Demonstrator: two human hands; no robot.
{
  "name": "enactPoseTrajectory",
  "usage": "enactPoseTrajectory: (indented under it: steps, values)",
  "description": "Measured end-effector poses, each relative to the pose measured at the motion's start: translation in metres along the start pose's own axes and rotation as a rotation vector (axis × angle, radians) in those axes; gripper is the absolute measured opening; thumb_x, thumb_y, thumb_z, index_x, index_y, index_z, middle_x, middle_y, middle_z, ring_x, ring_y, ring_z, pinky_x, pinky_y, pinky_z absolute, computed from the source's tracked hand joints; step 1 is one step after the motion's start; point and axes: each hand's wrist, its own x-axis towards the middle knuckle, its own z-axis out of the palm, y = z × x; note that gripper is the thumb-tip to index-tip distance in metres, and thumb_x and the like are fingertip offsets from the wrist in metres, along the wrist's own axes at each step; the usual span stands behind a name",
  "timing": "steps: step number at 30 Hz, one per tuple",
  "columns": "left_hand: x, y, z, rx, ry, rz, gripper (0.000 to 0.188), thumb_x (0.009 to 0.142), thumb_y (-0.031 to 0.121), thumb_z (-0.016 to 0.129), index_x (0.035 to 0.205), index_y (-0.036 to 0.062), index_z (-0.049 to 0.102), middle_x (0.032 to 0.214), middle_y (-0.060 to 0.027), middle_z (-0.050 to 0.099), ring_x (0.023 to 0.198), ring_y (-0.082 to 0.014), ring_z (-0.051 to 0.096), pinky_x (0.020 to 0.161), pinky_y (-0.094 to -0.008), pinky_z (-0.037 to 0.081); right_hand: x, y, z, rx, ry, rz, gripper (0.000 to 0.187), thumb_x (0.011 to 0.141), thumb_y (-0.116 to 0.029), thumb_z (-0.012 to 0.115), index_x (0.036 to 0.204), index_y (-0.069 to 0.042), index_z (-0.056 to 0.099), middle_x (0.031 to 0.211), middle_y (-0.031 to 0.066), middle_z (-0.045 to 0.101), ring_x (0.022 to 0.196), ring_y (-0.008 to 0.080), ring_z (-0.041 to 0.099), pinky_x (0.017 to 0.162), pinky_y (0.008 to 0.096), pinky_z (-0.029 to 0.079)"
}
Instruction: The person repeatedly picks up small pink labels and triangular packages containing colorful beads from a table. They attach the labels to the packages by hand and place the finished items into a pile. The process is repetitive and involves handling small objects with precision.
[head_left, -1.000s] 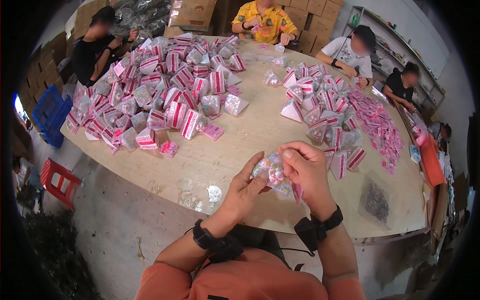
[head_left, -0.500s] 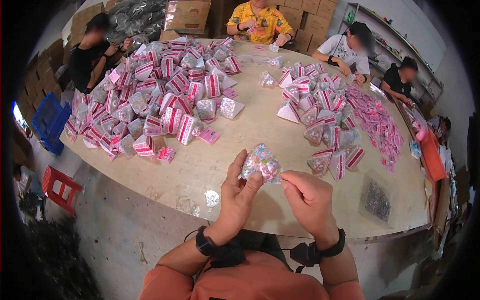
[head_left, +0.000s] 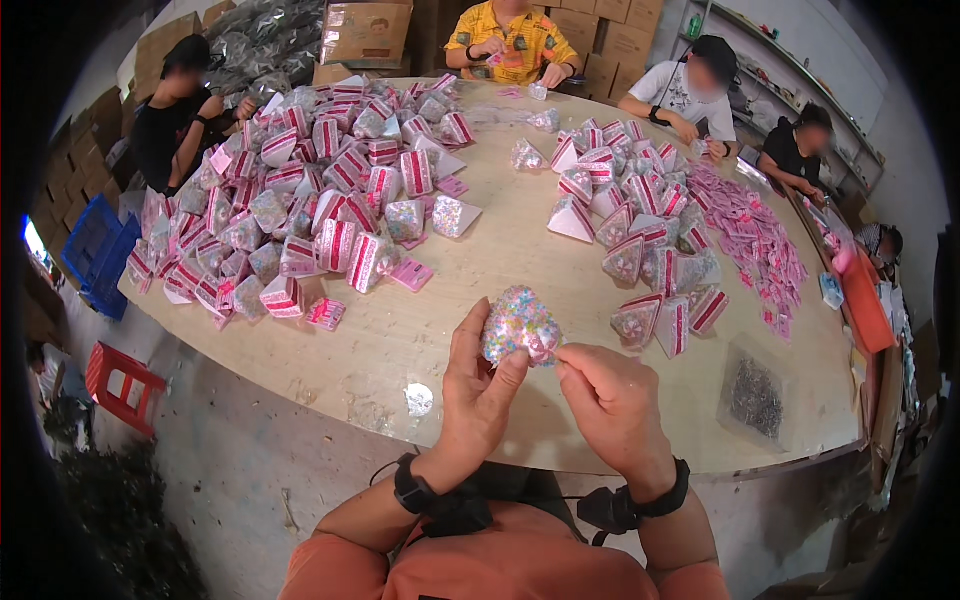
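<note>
A wedge-shaped cake-slice toy [head_left: 521, 318], its top covered in pastel sprinkle-like bits, is held over the near part of the table. My left hand [head_left: 476, 390] grips it from the left, thumb in front and fingers behind. At the toy's lower right corner, my right hand [head_left: 618, 402] is closed in a pinch between thumb and bent forefinger. Whatever lies between those fingertips is too small and covered to make out. Beyond my hands, similar cake-slice toys [head_left: 338, 243] with pink-and-white striped sides form a large pile on the left.
A smaller group of cake slices [head_left: 655, 265] lies right of centre, beside a heap of pink tags [head_left: 745, 230]. A clear tray [head_left: 757, 396] of small dark pieces sits near right. Several people work around the wooden table [head_left: 480, 265]. A red stool [head_left: 124, 388] stands at left.
The toy has tilted slightly in my left hand, showing more of its sprinkled top. My right hand keeps its pinch at the corner. The whole view has shifted a little.
</note>
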Motion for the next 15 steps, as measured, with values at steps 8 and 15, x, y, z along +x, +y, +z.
enactPoseTrajectory:
  steps: [8, 15]
  values:
    - [-0.0007, -0.0023, 0.0013, 0.050, 0.009, 0.047, 0.062, 0.086, 0.018, 0.057, 0.130, -0.0093, 0.023, 0.122, -0.0155, 0.036, 0.108, -0.0201, 0.043, 0.091, -0.0303, 0.038, -0.0009, 0.0012, 0.0030, -0.005, 0.040, -0.004, 0.015, 0.078, -0.005, 0.056, 0.093, -0.001, 0.057, 0.076, 0.0141, 0.059, 0.067, 0.0301, 0.058, 0.056, 0.0366, 0.045]
    - [-0.0005, -0.0087, 0.0008, 0.129, 0.045, 0.201, 0.062, 0.083, 0.010, 0.059, 0.130, -0.0071, 0.024, 0.122, -0.0146, 0.032, 0.108, -0.0208, 0.042, 0.087, -0.0296, 0.042, -0.0015, -0.0013, 0.0070, -0.020, 0.073, 0.019, 0.013, 0.078, -0.005, 0.056, 0.090, -0.001, 0.057, 0.074, 0.0139, 0.058, 0.065, 0.0299, 0.058, 0.054, 0.0369, 0.044]
